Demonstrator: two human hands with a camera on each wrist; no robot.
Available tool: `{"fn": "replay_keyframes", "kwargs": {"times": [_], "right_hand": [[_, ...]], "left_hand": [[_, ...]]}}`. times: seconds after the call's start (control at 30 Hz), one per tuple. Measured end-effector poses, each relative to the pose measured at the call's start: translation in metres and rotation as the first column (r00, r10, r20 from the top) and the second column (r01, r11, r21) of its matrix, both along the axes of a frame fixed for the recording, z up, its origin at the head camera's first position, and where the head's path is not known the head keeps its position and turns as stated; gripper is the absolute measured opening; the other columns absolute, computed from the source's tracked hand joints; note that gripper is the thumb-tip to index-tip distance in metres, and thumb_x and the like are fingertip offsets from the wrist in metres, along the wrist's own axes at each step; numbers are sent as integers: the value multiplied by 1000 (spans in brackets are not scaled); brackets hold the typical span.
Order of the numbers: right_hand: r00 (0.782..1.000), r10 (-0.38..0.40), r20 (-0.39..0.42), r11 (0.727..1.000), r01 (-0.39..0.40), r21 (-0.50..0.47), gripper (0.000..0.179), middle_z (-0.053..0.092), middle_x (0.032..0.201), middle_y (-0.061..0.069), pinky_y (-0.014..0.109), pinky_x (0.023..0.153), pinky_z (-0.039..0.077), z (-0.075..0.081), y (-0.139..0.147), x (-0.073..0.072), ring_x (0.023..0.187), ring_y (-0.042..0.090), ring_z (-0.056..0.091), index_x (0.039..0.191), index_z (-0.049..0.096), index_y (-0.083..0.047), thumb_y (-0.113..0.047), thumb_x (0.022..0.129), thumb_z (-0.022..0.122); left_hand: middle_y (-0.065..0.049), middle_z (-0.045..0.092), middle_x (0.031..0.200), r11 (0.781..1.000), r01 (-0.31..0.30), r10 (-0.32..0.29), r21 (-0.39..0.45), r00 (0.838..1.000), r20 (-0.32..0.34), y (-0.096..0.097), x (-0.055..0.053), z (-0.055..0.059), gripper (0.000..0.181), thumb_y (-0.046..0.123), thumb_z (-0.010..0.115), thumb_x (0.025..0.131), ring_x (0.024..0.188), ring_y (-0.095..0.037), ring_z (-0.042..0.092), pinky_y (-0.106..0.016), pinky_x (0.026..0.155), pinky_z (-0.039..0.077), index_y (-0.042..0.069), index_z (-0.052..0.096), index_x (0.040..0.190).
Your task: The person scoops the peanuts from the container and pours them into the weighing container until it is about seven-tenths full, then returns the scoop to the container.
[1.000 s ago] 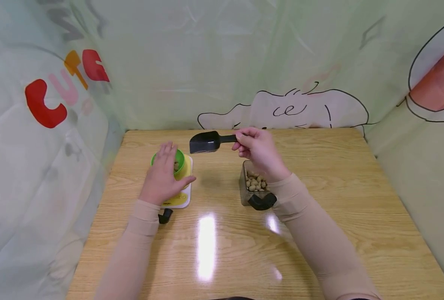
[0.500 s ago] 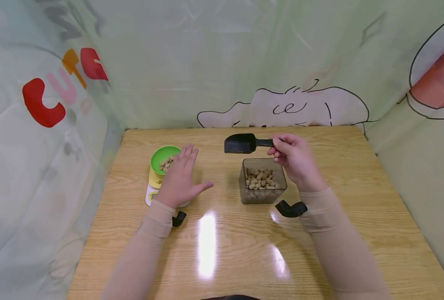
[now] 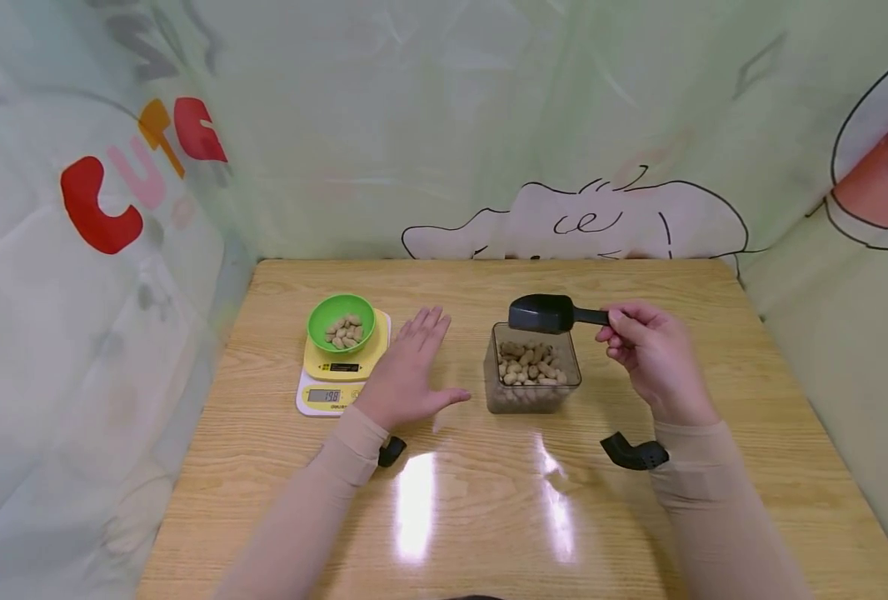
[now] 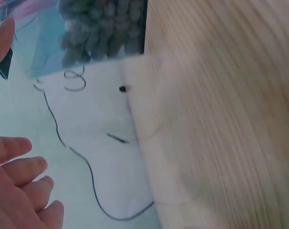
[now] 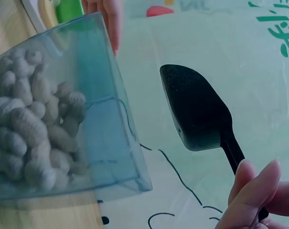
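Note:
My right hand [image 3: 657, 358] pinches the handle of a black scoop [image 3: 541, 314], whose bowl hangs over the back rim of a clear box [image 3: 495, 396] of peanuts [image 3: 530, 362]. In the right wrist view the scoop [image 5: 197, 107] looks bare inside, beside the box wall [image 5: 115, 119]. My left hand [image 3: 406, 375] holds nothing; its fingers are straight and the thumb points toward the box. To its left, a green bowl [image 3: 316, 327] with several peanuts sits on a yellow and white kitchen scale [image 3: 372, 360]. The scale's display seems to read 19.8.
Both things stand on a wooden table [image 3: 444, 533]. A printed sheet [image 3: 384, 125] hangs along the table's back edge and sides. Black wrist mounts [image 3: 634, 452] stick out from the sleeves.
My right hand has carried the scoop from near the green bowl rightward to the box. My left hand has moved right, away from over the bowl, uncovering the scale.

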State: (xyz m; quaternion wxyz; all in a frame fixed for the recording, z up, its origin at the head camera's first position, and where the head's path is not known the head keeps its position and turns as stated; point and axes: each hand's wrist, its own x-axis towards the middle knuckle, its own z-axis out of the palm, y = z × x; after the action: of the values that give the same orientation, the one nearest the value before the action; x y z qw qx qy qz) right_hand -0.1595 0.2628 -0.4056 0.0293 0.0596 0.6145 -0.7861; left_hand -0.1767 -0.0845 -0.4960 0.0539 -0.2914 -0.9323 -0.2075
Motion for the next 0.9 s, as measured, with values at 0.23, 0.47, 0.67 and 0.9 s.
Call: {"fn": "replay_keyframes", "kwargs": {"times": [0.23,0.47,0.67,0.9], "right_hand": [[999,-23,22,994,21,107,14,74,77,-1,17,57,58,-8,10,8,66,6,65,104,76,-11,-10,109,63],[997,-74,4,950,70,304,16,76,79,-4,17,58,60,-10,9,15,65,6,65,116,69,1,-12,109,62],[994,-73,-86,734,112,670,29,74,79,-7,21,60,62,-2,-2,23,67,7,67,125,71,4,-20,111,61],[965,-27,-261,530,235,815,20,75,82,13,22,52,56,6,-21,36,59,10,65,113,77,-2,-17,108,65]], "left_hand": [[-16,18,181,998,58,-58,-27,998,18,24,1,1,119,69,77,89,169,-35,19,-46,140,17,4,21,172],[-16,17,181,994,96,-95,-47,995,25,45,2,1,123,75,72,89,169,-35,19,-45,140,18,5,15,173],[-13,13,183,992,96,-94,-85,995,31,57,-3,2,123,78,67,91,170,-31,16,-41,140,15,5,10,173],[-13,16,182,990,112,-110,-82,994,30,64,-8,8,123,78,68,91,170,-30,15,-40,140,15,3,15,172]]}}
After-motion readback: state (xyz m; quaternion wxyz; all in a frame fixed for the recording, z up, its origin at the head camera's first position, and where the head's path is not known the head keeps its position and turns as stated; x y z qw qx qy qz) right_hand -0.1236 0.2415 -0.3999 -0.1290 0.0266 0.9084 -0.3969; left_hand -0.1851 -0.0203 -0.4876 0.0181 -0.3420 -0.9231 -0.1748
